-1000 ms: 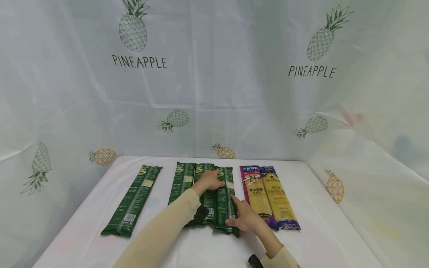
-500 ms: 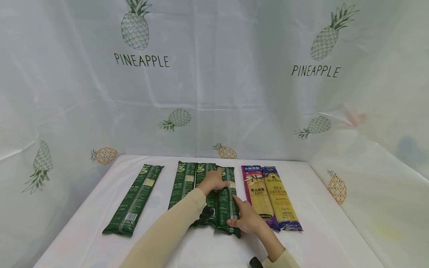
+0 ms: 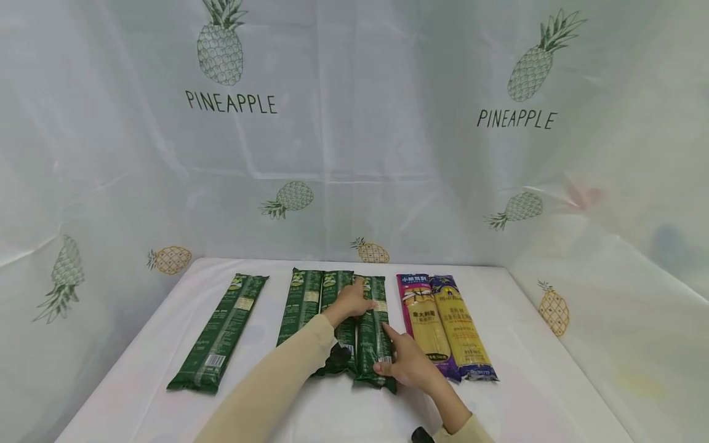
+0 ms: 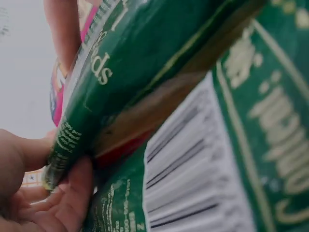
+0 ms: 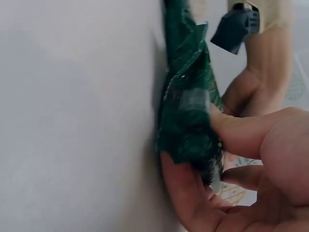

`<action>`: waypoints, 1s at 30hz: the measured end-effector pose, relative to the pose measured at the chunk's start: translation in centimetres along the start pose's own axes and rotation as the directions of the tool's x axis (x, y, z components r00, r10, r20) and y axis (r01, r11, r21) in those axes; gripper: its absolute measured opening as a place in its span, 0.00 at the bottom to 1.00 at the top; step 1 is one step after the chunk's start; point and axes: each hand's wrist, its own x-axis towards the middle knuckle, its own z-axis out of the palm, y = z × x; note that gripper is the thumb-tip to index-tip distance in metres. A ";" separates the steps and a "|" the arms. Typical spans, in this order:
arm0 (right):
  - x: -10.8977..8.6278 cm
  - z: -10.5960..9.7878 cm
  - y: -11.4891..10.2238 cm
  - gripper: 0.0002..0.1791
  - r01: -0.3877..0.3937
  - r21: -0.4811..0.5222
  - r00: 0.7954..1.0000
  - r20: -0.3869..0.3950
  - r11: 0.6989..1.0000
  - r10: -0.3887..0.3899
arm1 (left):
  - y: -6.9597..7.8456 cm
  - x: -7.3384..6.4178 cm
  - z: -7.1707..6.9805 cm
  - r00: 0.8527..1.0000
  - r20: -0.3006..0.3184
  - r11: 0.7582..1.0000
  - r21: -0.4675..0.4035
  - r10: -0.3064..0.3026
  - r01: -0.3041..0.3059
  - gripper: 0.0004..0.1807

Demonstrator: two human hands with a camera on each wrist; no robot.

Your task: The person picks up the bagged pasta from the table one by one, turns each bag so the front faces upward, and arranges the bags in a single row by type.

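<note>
A green spaghetti packet lies rightmost of three side by side mid-table. My left hand grips its far part; in the left wrist view, the thumb and fingers close round the packet's end, tilted up from the neighbouring packet. My right hand holds the near right edge. In the right wrist view its thumb lies on the wrapper and a finger goes beneath the packet. The middle green packet is partly covered by my left hand and wrist, and the left one by my forearm.
Another green packet lies apart on the left of the white-covered table. To the right are a pink-and-purple pasta packet and a yellow-and-blue one, side by side. A pineapple-print curtain hangs behind the table.
My left hand has shifted slightly to the right over the rightmost green packet. The right hand keeps its hold at the near edge; the other packets lie as before.
</note>
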 end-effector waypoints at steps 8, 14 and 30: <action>-1.0 -0.9 -1.2 0.51 0.045 0.064 0.999 0.019 0.997 -0.046 | -0.3 -1.0 -1.2 1.000 -0.005 0.975 -0.223 0.021 -0.021 0.41; -2.1 -1.3 -2.8 0.50 0.116 0.179 0.993 -0.029 0.977 -0.112 | 0.5 -2.8 -3.8 0.999 -0.029 0.942 -0.333 0.023 -0.032 0.40; -3.7 1.0 -2.9 0.48 -0.175 0.837 0.980 0.198 0.518 0.012 | -0.4 -5.4 -6.0 0.994 -0.052 0.812 -0.574 0.093 -0.106 0.38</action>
